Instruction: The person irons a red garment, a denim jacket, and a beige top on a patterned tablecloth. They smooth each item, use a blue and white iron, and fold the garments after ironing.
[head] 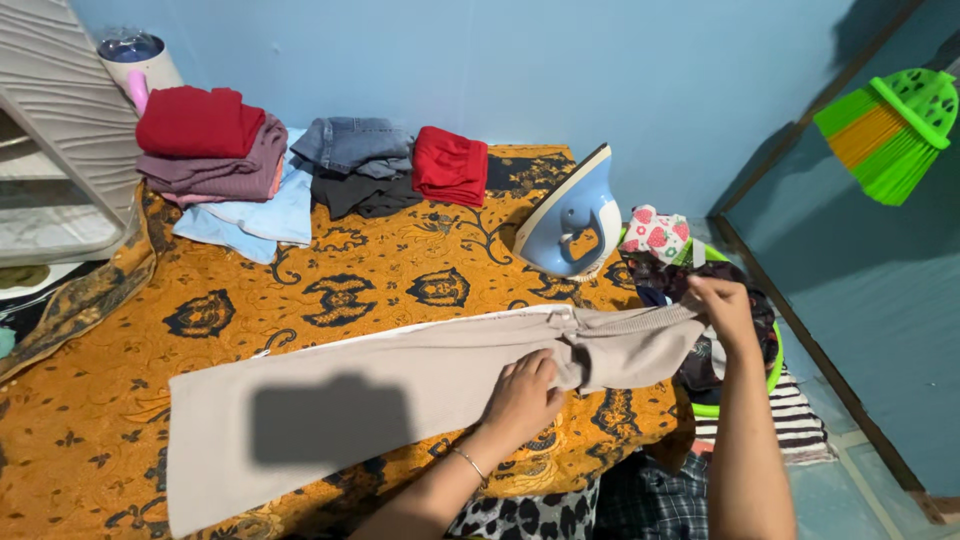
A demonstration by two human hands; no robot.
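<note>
A pair of beige trousers (380, 400) lies stretched across an orange patterned cloth (330, 280) that covers the work surface. My left hand (525, 390) presses down on the trousers near the waist, fingers gripping the fabric. Off the right edge, my right hand (722, 310) pinches the waistband end and pulls it taut. A blue and white iron (572, 220) stands on its heel just behind the trousers' waist.
Folded clothes sit at the back: a red and mauve stack (205, 145) on light blue fabric, a denim and dark pile (355, 160), a red piece (450, 165). A green basket (740, 330) of laundry stands at right. A green broom (890, 125) hangs on the wall.
</note>
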